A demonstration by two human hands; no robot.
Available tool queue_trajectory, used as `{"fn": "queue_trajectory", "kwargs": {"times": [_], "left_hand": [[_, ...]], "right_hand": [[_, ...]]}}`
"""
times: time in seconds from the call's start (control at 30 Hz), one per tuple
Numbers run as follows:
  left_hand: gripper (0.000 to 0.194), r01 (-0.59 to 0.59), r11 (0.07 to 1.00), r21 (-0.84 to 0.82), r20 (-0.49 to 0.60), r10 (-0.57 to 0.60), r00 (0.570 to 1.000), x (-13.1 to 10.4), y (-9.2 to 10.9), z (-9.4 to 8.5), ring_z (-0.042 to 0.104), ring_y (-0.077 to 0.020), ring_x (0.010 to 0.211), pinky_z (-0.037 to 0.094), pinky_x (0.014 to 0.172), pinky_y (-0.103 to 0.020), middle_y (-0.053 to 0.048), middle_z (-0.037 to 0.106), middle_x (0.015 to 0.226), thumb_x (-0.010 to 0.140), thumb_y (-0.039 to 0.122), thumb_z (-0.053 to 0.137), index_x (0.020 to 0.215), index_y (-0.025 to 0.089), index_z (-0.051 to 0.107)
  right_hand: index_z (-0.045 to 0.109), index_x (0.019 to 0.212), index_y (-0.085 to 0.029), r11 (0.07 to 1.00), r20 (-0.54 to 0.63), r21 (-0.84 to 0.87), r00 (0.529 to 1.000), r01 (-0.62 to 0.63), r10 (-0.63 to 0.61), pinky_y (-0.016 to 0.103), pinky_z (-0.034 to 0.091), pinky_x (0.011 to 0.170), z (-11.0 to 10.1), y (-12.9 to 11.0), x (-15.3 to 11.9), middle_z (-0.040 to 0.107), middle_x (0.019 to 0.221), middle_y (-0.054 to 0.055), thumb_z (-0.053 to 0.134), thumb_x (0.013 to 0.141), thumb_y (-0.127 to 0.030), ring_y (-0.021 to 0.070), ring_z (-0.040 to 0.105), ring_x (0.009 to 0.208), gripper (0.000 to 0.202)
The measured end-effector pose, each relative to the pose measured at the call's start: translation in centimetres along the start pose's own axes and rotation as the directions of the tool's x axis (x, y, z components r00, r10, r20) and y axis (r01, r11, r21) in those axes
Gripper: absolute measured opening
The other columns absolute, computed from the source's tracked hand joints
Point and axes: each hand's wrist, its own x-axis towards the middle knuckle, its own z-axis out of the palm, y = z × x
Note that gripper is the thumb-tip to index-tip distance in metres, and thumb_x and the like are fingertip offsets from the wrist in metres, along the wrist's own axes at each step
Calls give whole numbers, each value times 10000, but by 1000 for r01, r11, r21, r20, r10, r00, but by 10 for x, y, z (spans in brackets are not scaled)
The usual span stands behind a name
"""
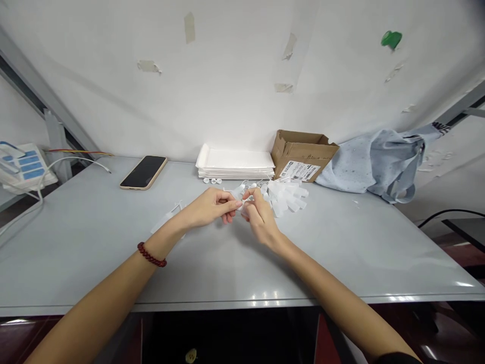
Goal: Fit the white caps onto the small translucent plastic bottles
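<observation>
Grey, smooth tabletop (359, 242) lies beneath the left hand (212, 206) and right hand (261, 218), which, curled nearly closed, pinch a small white plastic piece (242, 205) between them. Just beyond spread flat, translucent tabs (290, 196), then stacked white envelopes (238, 161) and a creased cardboard box (305, 155).

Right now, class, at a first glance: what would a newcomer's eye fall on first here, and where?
First, the left hand and right hand, close together over the grey table, with a pile of whitish pieces just beyond the right one. Next, the dark red bracelet on the left wrist. Behind, an open brown box stands beside a pale blue bag.
</observation>
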Motion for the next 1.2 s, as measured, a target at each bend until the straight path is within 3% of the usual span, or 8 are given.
{"fn": "queue_trajectory", "kwargs": {"times": [0.13, 0.33, 0.43, 0.57, 0.63, 0.73, 0.97, 1.2], "left_hand": [[226, -42, 998, 49, 11, 42, 999, -1, 1, 4, 589, -131, 641, 462, 656, -253, -5, 618, 684, 842, 355, 520, 775, 159, 611], [190, -113, 979, 167, -19, 118, 993, -2, 0, 6, 567, -138, 698, 440, 675, -245, -6, 637, 758, 835, 300, 505, 794, 163, 630], [216, -89, 989, 122, -30, 93, 995, -1, 0, 5, 585, -146, 717, 447, 681, -245, -12, 643, 750, 837, 329, 499, 788, 164, 630], [272, -23, 991, 133, -73, 33, 997, 1, -2, 4, 605, -151, 652, 454, 644, -252, -21, 630, 649, 846, 364, 482, 727, 154, 608], [297, 21, 991, 129, -46, -15, 999, 2, -3, 4, 599, -142, 592, 451, 606, -249, -17, 608, 600, 849, 362, 476, 664, 153, 578], [335, 60, 994, 91, 8, -61, 998, 3, -3, 3, 579, -129, 527, 441, 559, -241, -4, 570, 558, 857, 373, 465, 616, 154, 545], [337, -5, 991, 131, 25, 2, 1000, 2, -2, 4, 574, -132, 564, 440, 579, -236, -10, 587, 581, 843, 395, 492, 611, 158, 551], [332, -89, 955, 282, 0, 93, 996, 0, -3, 6, 516, -119, 572, 365, 547, -221, -1, 588, 622, 861, 402, 471, 653, 163, 570]], "right_hand": [[388, 797, -226, 946, 20, 240, 976, -216, 218, 197, 257, 434, 0, -3, 5, 339, 530, -79, 353, 866, -353, 85, 315, 438, 149], [371, 742, -215, 811, 244, 341, 878, -475, 412, 180, 131, 382, -1, -4, 12, 431, 490, -48, 297, 883, -452, 60, 230, 375, 285], [369, 760, -217, 839, 220, 327, 899, -435, 379, 184, 159, 390, 0, -3, 10, 442, 523, -48, 292, 895, -471, 62, 252, 388, 298], [375, 813, -220, 985, 45, 118, 992, -125, 120, 210, 292, 459, 3, 2, 4, 444, 606, -43, 329, 915, -469, 96, 391, 493, 273], [387, 866, -216, 999, 41, -50, 999, -12, 14, 230, 320, 504, 3, 3, 1, 446, 606, -42, 310, 931, -459, 114, 420, 523, 263], [390, 919, -211, 982, 66, -187, 998, 38, -26, 250, 329, 537, 1, 2, 0, 430, 571, -53, 280, 945, -452, 126, 423, 516, 266], [410, 869, -220, 986, 90, 78, 986, -148, 141, 225, 383, 508, -1, 5, 6, 472, 682, -20, 282, 897, -602, 121, 475, 602, 404], [398, 765, -210, 903, 267, 208, 910, -376, 318, 190, 174, 372, -6, -4, 12, 394, 466, -60, 222, 830, -727, 65, 252, 379, 549]]}}
